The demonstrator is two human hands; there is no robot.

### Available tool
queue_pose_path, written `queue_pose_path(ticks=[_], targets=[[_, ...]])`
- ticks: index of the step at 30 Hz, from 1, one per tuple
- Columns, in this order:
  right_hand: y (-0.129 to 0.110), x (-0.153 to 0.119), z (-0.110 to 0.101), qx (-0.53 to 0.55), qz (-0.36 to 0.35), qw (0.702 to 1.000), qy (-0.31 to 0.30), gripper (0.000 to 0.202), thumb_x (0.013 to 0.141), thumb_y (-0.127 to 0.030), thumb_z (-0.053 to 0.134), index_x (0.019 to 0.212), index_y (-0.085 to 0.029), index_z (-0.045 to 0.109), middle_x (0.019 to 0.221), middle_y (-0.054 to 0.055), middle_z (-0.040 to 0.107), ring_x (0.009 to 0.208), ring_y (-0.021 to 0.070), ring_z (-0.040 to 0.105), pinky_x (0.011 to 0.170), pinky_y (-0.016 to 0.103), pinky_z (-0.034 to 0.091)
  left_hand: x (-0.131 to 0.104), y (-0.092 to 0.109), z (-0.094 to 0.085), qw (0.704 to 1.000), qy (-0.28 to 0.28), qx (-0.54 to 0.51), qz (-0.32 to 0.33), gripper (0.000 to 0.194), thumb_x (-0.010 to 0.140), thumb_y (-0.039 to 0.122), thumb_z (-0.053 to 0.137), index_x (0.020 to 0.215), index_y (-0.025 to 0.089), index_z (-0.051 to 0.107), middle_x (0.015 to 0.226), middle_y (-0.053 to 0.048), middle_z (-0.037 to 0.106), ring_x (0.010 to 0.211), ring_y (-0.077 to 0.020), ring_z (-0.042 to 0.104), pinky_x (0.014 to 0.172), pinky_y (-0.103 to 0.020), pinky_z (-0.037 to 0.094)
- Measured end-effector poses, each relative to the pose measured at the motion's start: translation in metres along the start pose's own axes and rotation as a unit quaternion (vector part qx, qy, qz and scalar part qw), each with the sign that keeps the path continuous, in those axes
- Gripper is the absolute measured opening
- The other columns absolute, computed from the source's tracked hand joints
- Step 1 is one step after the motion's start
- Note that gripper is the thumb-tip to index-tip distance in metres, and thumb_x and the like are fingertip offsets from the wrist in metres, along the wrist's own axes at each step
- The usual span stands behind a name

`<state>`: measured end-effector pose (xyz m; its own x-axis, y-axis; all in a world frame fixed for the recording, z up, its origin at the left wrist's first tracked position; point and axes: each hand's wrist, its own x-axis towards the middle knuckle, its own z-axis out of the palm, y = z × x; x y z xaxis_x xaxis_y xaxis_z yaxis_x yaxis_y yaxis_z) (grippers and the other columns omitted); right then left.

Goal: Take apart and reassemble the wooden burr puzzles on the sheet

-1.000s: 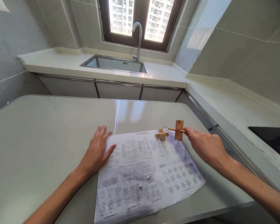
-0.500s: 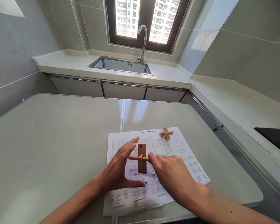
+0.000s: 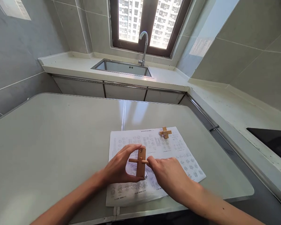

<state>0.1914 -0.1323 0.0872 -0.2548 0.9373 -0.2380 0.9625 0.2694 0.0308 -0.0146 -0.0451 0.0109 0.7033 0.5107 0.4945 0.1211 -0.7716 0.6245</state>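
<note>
Between my hands, above the printed sheet, is a wooden puzzle piece [image 3: 140, 168]: a flat upright block with a mark near its top and a thin rod crossing its middle. My left hand [image 3: 120, 164] holds the block by its top and bottom ends, between fingertips and thumb. My right hand [image 3: 170, 172] pinches the right end of the rod. The printed sheet [image 3: 150, 139] with rows of small diagrams lies under both hands. A cross-shaped wooden puzzle [image 3: 165, 132] rests near the sheet's top right corner.
The pale table [image 3: 61, 140] has a seam running down its middle. Behind it stand a counter with a sink [image 3: 121, 67] and a tap [image 3: 144, 47] below a window. Another counter [image 3: 239, 109] with a black panel [image 3: 271, 140] runs along the right.
My left hand has closed onto the top and bottom of the block, where it was spread beside it before. The block has turned and tilted slightly. The camera view has shifted a little.
</note>
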Motion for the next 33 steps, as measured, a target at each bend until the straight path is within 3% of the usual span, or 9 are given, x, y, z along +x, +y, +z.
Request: queue_pose_path(ticks=[6, 12, 16, 21, 28, 31, 33], targets=[[-0.004, 0.000, 0.005, 0.025, 0.033, 0.999, 0.031, 0.017, 0.094, -0.002, 0.054, 0.092, -0.019, 0.055, 0.075, 0.005, 0.078, 0.059, 0.0199, 0.073, 0.050, 0.032, 0.015, 0.005, 0.000, -0.003, 1.000, 0.015, 0.013, 0.019, 0.099, 0.071, 0.036, 0.092, 0.152, 0.029, 0.035, 0.140, -0.013, 0.063, 0.129, -0.0339, 0.064, 0.106, -0.049, 0.057], [0.001, 0.009, 0.004, 0.018, -0.015, 1.000, -0.006, 0.026, 0.085, 0.004, 0.055, 0.098, -0.019, 0.057, 0.074, 0.002, 0.077, 0.059, 0.0203, 0.071, 0.051, 0.031, 0.017, 0.000, -0.007, -0.004, 1.000, 0.006, 0.017, -0.006, 0.111, 0.066, 0.039, 0.096, 0.155, 0.029, 0.031, 0.140, -0.014, 0.063, 0.129, -0.0348, 0.064, 0.106, -0.050, 0.057], [0.008, 0.009, 0.005, 0.026, -0.047, 0.998, -0.015, 0.030, 0.081, 0.006, 0.054, 0.096, -0.019, 0.057, 0.073, 0.001, 0.077, 0.059, 0.0196, 0.070, 0.051, 0.032, 0.016, 0.000, -0.009, -0.007, 1.000, -0.001, 0.015, -0.012, 0.103, 0.067, 0.037, 0.094, 0.151, 0.029, 0.034, 0.139, -0.013, 0.063, 0.129, -0.0334, 0.064, 0.105, -0.048, 0.058], [0.005, 0.004, 0.011, 0.050, -0.037, 0.998, -0.014, 0.029, 0.083, 0.007, 0.052, 0.096, -0.019, 0.057, 0.077, 0.001, 0.078, 0.064, 0.0193, 0.072, 0.052, 0.032, 0.017, 0.002, -0.008, -0.007, 1.000, -0.010, 0.016, -0.023, 0.096, 0.068, 0.033, 0.091, 0.148, 0.029, 0.039, 0.138, -0.011, 0.064, 0.126, -0.0323, 0.066, 0.104, -0.045, 0.059], [-0.003, 0.004, 0.024, 0.063, -0.035, 0.997, -0.006, 0.039, 0.078, 0.013, 0.053, 0.101, -0.019, 0.058, 0.080, 0.001, 0.077, 0.066, 0.0183, 0.072, 0.051, 0.031, 0.020, -0.001, -0.009, -0.004, 0.999, -0.005, 0.033, 0.015, 0.094, 0.072, 0.032, 0.089, 0.151, 0.028, 0.037, 0.137, -0.013, 0.065, 0.125, -0.0330, 0.066, 0.102, -0.047, 0.059], [-0.001, 0.003, 0.026, 0.110, -0.024, 0.993, 0.019, 0.027, 0.092, 0.003, 0.053, 0.106, -0.019, 0.061, 0.082, 0.002, 0.078, 0.068, 0.0195, 0.073, 0.053, 0.028, 0.029, 0.000, -0.009, -0.005, 0.998, 0.019, 0.050, 0.045, 0.094, 0.075, 0.034, 0.089, 0.152, 0.027, 0.036, 0.136, -0.014, 0.066, 0.125, -0.0328, 0.066, 0.103, -0.048, 0.058], [0.004, 0.002, 0.026, 0.197, -0.009, 0.979, 0.048, 0.026, 0.102, -0.012, 0.053, 0.125, -0.021, 0.060, 0.095, 0.005, 0.079, 0.078, 0.0213, 0.075, 0.061, 0.028, 0.043, 0.002, -0.010, -0.007, 0.994, 0.038, 0.070, 0.071, 0.092, 0.078, 0.034, 0.089, 0.153, 0.027, 0.035, 0.136, -0.015, 0.066, 0.127, -0.0327, 0.065, 0.104, -0.048, 0.057]])
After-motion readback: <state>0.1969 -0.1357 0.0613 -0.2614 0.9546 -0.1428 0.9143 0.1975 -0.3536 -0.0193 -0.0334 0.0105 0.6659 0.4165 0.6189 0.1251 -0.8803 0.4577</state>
